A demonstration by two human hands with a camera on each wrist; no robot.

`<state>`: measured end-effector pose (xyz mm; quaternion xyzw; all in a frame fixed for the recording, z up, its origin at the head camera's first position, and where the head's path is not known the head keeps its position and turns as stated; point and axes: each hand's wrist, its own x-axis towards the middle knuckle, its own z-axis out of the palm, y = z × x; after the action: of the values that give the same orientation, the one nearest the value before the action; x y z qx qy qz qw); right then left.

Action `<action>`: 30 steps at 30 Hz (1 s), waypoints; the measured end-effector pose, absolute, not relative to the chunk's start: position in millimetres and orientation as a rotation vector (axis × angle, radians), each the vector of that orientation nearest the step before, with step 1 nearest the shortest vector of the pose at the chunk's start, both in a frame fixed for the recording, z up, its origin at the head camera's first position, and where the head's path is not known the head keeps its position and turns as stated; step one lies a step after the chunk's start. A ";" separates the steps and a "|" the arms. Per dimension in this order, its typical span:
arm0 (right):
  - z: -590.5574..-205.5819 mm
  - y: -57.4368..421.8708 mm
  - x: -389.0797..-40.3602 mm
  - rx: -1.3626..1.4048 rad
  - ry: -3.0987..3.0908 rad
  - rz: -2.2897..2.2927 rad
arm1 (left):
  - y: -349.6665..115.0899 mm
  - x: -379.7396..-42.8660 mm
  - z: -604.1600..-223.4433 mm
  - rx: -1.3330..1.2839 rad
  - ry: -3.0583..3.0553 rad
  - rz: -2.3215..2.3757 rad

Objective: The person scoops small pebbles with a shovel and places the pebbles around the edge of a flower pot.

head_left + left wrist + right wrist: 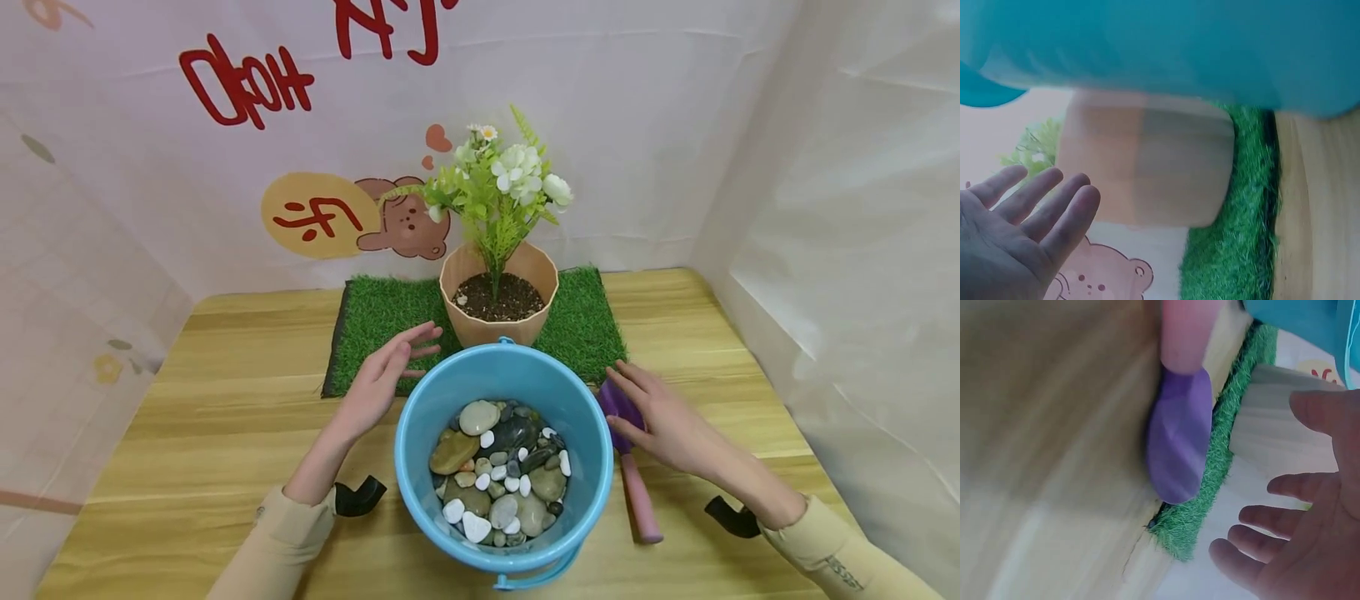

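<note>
A light blue bucket (407, 467) holds grey, brown and white stones (498, 471) and stands at the front middle of the table. To its left is my left hand (378, 379), fingers extended and holding nothing. My right hand (663, 417) hovers on the other side, fingers spread, above a trowel (639, 492) with a pink handle and purple blade. In the right wrist view the trowel's blade (1179, 434) lies apart from the fingers. Behind the bucket sits a beige flowerpot (480, 329) with dark soil and white flowers (517, 171); its side shows in the left wrist view.
The pot stands on a green turf mat (390, 312) toward the back of the wooden table (225, 417). A white printed backdrop (630, 108) rises behind, and a pale curtain (847, 208) hangs at the right. The bucket's handle (543, 575) hangs at its near side.
</note>
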<state>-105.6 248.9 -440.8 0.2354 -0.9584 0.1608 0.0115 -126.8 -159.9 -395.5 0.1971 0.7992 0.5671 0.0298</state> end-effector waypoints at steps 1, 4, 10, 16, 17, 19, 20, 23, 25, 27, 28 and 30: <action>-441.3 251.0 -101.0 0.731 -2.993 0.488 | -159.3 -124.3 -394.7 0.628 2.447 1.768; -442.9 256.0 -87.9 0.726 -2.986 0.467 | -157.5 -116.3 -392.0 0.655 2.410 1.816; -443.9 258.2 -68.6 0.681 -3.014 0.457 | -154.4 -102.5 -391.8 0.687 2.390 1.855; -445.1 255.3 -49.9 0.590 -3.114 0.417 | -149.2 -95.3 -396.5 0.794 2.260 1.923; -445.7 254.7 -47.4 0.570 -3.129 0.412 | -148.5 -94.6 -397.0 0.795 2.241 1.934; -446.6 253.7 -42.6 0.533 -3.158 0.415 | -147.1 -93.9 -398.0 0.789 2.214 1.951; -447.1 253.4 -40.6 0.517 -3.171 0.415 | -146.4 -93.5 -398.2 0.782 2.205 1.957; -448.2 253.1 -36.3 0.476 -3.196 0.403 | -144.7 -93.3 -398.4 0.743 2.179 1.973; -448.2 253.3 -34.9 0.465 -3.198 0.401 | -143.6 -93.2 -398.1 0.727 2.170 1.981; -448.4 253.8 -34.4 0.455 -3.198 0.401 | -143.1 -93.0 -398.3 0.713 2.149 1.993; -448.5 254.1 -34.4 0.454 -3.197 0.402 | -142.9 -92.7 -398.4 0.709 2.137 2.000; -448.6 255.1 -34.6 0.452 -3.201 0.412 | -142.2 -92.3 -398.8 0.718 2.118 2.009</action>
<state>-34.6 255.1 -448.6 0.1383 -0.9806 0.1262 -0.0586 -92.3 -142.2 -398.8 0.2382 0.7029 0.6667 0.0678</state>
